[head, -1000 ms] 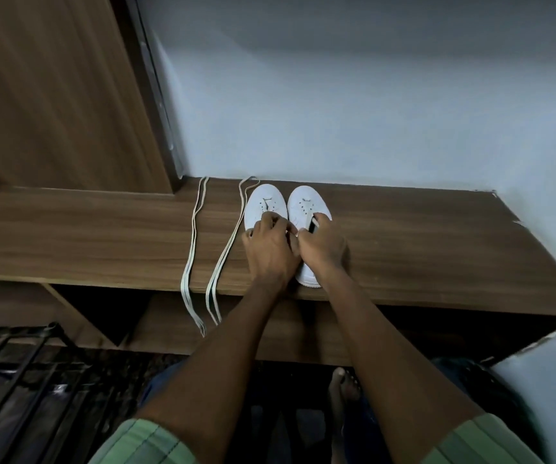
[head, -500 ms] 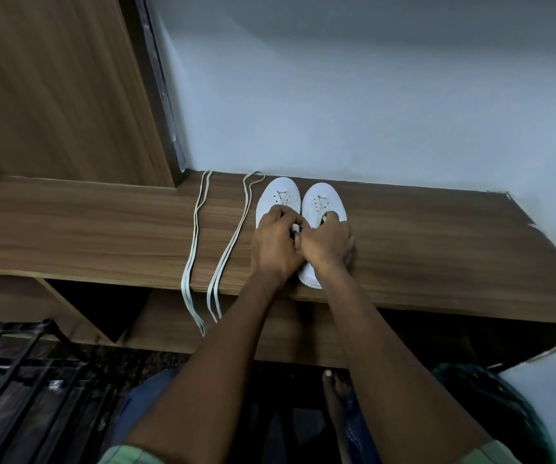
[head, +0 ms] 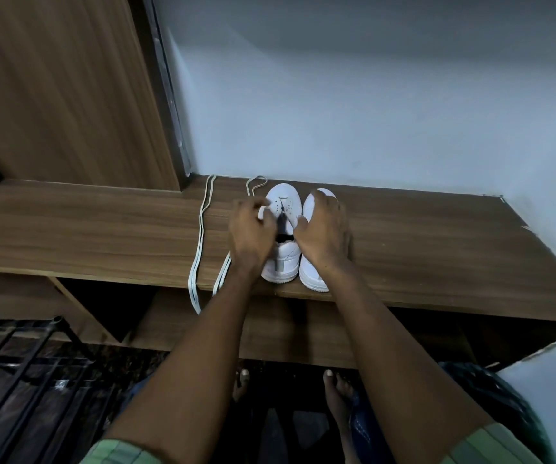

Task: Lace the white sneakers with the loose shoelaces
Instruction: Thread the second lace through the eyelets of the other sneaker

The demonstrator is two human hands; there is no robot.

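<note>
The left hand (head: 253,229) hangs over the near side of the left sneaker (head: 282,236), its fingers loosely curled toward the eyelet rows; motion blur hides whether they pinch anything, so its grip cannot be told. The right hand (head: 323,229) lies spread over the right sneaker (head: 315,272), fingertips reaching the rounded toe and the thumb pointing toward the gap between the shoes. Half a second ago both hands were bunched together at the tongues of the pair; they have since drawn apart, each to its own shoe, and the heels of both sneakers now show. The sneakers are smooth, white and low-cut with thick pale soles, standing side by side and touching, toes toward the wall, heels near the front edge of the surface (head: 437,249), a brown board with a long wood grain. The left shoe's eyelets are bare and its dark opening gapes. Two flat, pale laces (head: 202,222) lie in long doubled strips just left of the shoes, their loops near the wall and their ends hanging over the front edge. A black metal rack (head: 18,363) stands below on the left.
</note>
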